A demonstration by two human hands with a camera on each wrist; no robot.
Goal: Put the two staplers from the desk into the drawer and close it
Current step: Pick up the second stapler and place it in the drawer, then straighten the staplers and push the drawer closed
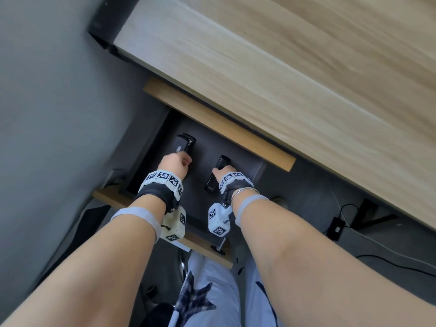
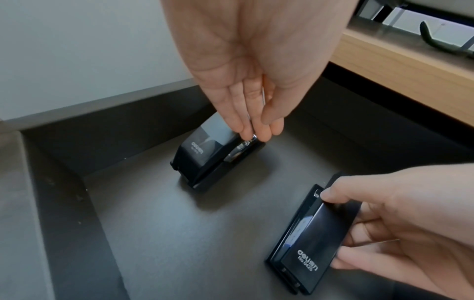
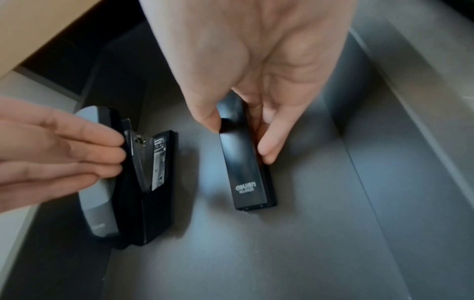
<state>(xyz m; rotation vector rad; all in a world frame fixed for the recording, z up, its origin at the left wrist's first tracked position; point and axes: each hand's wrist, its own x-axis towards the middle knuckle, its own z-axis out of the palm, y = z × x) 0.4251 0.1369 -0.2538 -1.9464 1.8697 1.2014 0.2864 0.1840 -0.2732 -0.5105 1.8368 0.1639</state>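
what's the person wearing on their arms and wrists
Bare forearms, no sleeves. Each wrist has a dark strap topped by a white band of black-and-white square markers, a white marker-covered box beneath, and a pale band further up. The right wrist has a thin silver bangle.

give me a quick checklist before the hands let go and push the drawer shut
1. Larger stapler rests on the drawer floor: ok.
2. Slim stapler is down on the floor: ok, lying on its side.
3. Left hand is off its stapler: not ok, fingertips touch it.
4. Right hand has released: not ok, thumb and fingers pinch the slim stapler.
5. Drawer is open with both staplers inside: ok.
6. Closing path is clear: cannot tell.
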